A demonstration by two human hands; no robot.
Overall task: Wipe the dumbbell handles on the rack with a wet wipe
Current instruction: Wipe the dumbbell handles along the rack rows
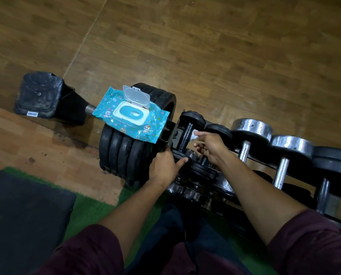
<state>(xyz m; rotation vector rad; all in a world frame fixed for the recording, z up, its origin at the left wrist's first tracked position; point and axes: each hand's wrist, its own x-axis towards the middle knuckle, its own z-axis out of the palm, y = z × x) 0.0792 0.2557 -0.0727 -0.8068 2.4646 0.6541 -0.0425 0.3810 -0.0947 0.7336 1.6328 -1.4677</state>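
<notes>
A small black dumbbell (186,135) lies at the left end of the rack (166,133), its dark handle pointing away from me. My right hand (210,144) pinches a white wet wipe (194,134) right beside that handle, touching its right side. My left hand (164,167) grips the dumbbell's near black end plate, thumb on top. To the right on the rack lie two chrome dumbbells (245,147) (282,167) with bare steel handles.
A blue pack of baby wipes (132,114), lid open, rests on a stack of black weight plates (122,153) left of the rack. A black stand base (40,94) sits farther left on the wooden floor. A dark mat (25,221) and green turf lie near my legs.
</notes>
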